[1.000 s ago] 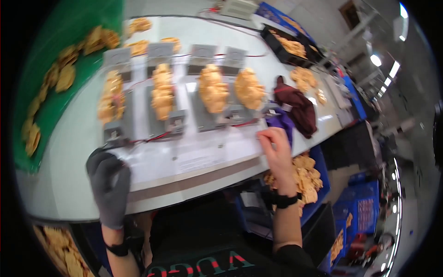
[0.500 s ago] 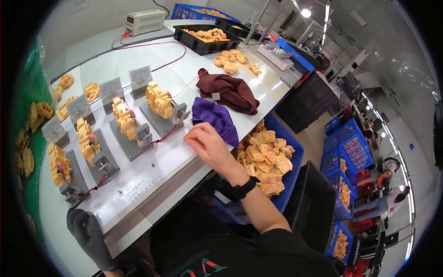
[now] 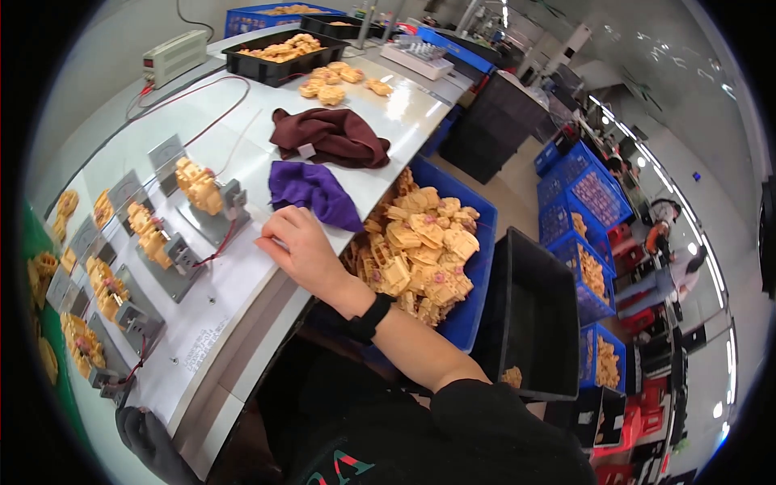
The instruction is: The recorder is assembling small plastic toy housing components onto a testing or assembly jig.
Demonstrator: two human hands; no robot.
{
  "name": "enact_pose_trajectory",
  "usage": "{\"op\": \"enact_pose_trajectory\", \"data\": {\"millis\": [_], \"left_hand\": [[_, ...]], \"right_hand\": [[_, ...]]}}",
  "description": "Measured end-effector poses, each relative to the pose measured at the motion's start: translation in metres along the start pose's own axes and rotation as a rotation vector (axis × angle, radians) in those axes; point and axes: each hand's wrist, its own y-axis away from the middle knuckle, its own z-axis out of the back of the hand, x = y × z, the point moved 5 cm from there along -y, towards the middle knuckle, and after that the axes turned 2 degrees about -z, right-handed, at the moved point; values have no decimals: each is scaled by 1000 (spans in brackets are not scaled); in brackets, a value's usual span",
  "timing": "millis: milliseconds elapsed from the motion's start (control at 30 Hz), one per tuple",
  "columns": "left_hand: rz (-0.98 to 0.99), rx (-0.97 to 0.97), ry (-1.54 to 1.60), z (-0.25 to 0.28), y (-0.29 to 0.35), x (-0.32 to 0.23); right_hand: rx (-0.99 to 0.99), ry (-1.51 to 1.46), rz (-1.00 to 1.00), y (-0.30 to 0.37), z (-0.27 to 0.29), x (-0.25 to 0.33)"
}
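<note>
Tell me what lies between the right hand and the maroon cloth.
In the head view, a crumpled purple cloth lies on the table between the right hand and the maroon cloth.

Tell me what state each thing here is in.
Right hand: bare, fingers curled, no held object visible
Left hand: gloved, curled; grip unclear
Four gray stands: each bearing a yellow part
Purple cloth: crumpled
Maroon cloth: crumpled
Near blue crate: heaped with yellow parts
Black bin: open
Nearer black tray: holding yellow parts
Power supply: wired; on or off unclear
</note>
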Motion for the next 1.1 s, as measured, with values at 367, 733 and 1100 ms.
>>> {"op": "enact_pose_trajectory", "data": {"millis": [367,733,1100], "left_hand": [[-113,-86,114,1,-7,-61],[-137,-55,86,1,-9,-57],[-119,-82,130,5,-7,-51]], "right_hand": [[-40,22,89,4,-4,2],[146,-128,237,26,-59,74],[-19,-114,167,20,-70,69]]}}
